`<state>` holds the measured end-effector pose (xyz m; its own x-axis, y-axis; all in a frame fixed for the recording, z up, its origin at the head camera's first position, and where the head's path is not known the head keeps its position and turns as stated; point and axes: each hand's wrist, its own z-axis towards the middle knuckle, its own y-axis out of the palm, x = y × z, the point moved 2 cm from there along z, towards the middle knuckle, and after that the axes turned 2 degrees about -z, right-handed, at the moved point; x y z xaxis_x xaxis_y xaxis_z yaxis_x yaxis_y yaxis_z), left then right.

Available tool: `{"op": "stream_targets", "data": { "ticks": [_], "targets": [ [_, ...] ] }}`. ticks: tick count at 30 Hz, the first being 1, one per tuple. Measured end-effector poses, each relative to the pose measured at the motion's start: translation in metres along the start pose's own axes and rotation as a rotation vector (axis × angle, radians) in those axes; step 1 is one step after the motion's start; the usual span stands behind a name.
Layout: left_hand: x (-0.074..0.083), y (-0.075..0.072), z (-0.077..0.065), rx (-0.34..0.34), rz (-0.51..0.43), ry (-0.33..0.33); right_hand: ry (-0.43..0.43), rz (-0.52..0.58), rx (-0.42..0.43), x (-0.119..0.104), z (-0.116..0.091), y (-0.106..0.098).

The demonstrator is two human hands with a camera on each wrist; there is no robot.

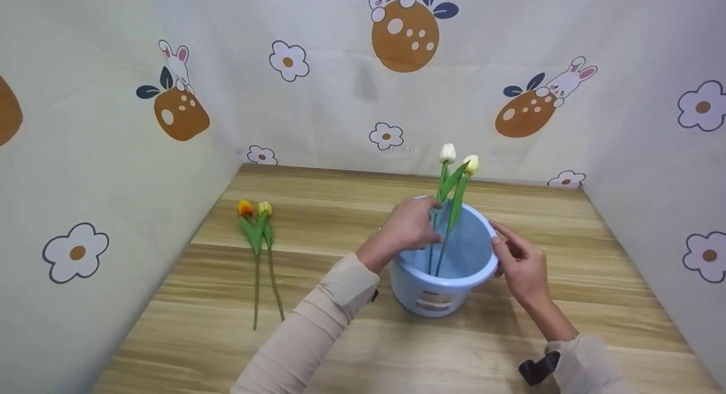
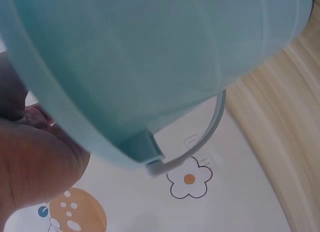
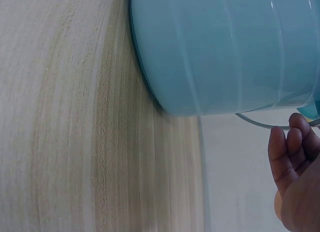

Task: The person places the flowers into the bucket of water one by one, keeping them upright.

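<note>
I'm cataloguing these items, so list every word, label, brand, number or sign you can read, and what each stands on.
No text is legible here.
Label on the blue bucket: printed, but too small and blurred to read.
Faint boxed marks on the patterned back wall: too faint to read.

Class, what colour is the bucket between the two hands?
The bucket is light blue, seen best in the head view.
</note>
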<state>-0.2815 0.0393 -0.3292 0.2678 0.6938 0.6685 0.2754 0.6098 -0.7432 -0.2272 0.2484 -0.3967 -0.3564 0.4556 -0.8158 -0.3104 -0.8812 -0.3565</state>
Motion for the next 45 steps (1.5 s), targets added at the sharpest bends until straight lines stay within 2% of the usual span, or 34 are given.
{"op": "stream_targets", "data": {
  "ticks": [6,11,18,21,27,36,45],
  "targets": [
    [-0.006,-0.017,-0.011,0.042,-0.114,0.005,0.004,0.019,0.007,0.001,0.001,0.000],
    [-0.018,-0.034,-0.020,0.057,-0.222,-0.005,0.001,0.026,0.014,0.001,0.001,-0.001],
    [-0.044,-0.055,-0.031,0.094,-0.431,-0.003,0.001,0.016,0.011,0.001,-0.001,0.000],
    [-0.057,-0.063,-0.035,0.119,-0.483,0.004,-0.003,0.007,0.014,0.001,-0.001,-0.001],
    [-0.086,-0.081,-0.046,0.134,-0.521,-0.012,-0.006,0.009,0.005,-0.001,0.001,-0.001],
    [-0.133,-0.101,-0.058,0.119,-0.556,-0.084,-0.009,0.005,0.001,0.000,0.000,-0.002],
    [-0.170,-0.109,-0.070,0.123,-0.538,-0.195,-0.014,-0.045,-0.012,0.001,0.000,-0.001]
  ]
}}
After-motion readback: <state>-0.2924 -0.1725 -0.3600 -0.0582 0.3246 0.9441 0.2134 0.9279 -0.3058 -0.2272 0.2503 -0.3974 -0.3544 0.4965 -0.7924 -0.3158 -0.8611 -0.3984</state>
